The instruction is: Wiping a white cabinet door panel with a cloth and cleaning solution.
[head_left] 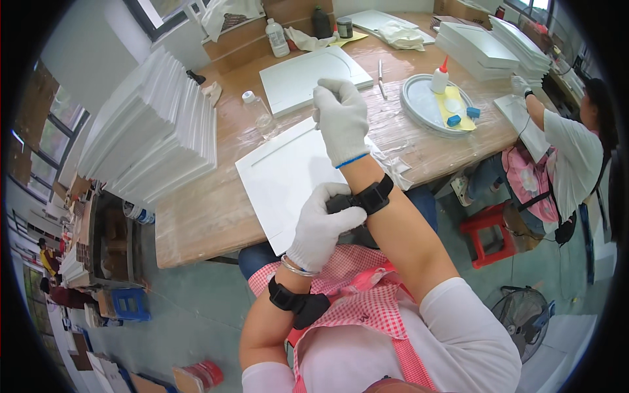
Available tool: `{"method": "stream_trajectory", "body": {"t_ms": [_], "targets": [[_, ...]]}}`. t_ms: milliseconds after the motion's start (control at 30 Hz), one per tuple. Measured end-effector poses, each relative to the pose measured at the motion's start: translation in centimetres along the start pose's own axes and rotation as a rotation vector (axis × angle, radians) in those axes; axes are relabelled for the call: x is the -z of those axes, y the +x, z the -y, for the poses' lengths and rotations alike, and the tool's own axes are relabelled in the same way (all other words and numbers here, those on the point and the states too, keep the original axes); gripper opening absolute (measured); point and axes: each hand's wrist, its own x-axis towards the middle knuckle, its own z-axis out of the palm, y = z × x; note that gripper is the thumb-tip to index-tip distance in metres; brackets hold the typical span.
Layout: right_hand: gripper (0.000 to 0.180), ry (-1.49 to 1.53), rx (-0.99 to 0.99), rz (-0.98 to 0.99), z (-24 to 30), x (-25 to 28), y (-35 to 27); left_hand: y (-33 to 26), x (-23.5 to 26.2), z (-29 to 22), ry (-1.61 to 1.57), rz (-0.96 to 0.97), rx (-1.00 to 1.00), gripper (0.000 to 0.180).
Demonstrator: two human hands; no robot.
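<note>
White gloves cover both hands. My left hand [320, 227] is closed around the black box of a wristband [375, 195] strapped on my right forearm. My right hand [342, 120] is raised over the table in a fist, with nothing showing in it. Beneath the hands, a white panel [275, 180] lies at the table's near edge, partly covered by my arms. Beyond it rests another white panel or stack [304, 75]. A second black wristband [295, 302] and a silvery bangle [298, 267] are on my left arm.
Tall white panels [151, 124] are stacked at the left. A clear bottle [260, 114] stands near them. Right of the panels are a pen-like tool [381, 80] and a round lid [409, 108] carrying a red-tipped glue bottle [440, 77]. A co-worker [576, 150] sits at the right.
</note>
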Motion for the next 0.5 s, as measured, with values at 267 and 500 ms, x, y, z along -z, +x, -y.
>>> {"method": "stream_trajectory", "body": {"t_ms": [267,500], "targets": [[0.023,0.673,-0.436,-0.046,1.4,1.9,1.7,0.0,-0.7,0.5,0.022,0.019,-0.057,0.040],[0.012,0.795,-0.503,-0.098,0.9,2.4,2.7,-0.3,-1.0,0.1,0.049,0.036,-0.071,0.036]]}}
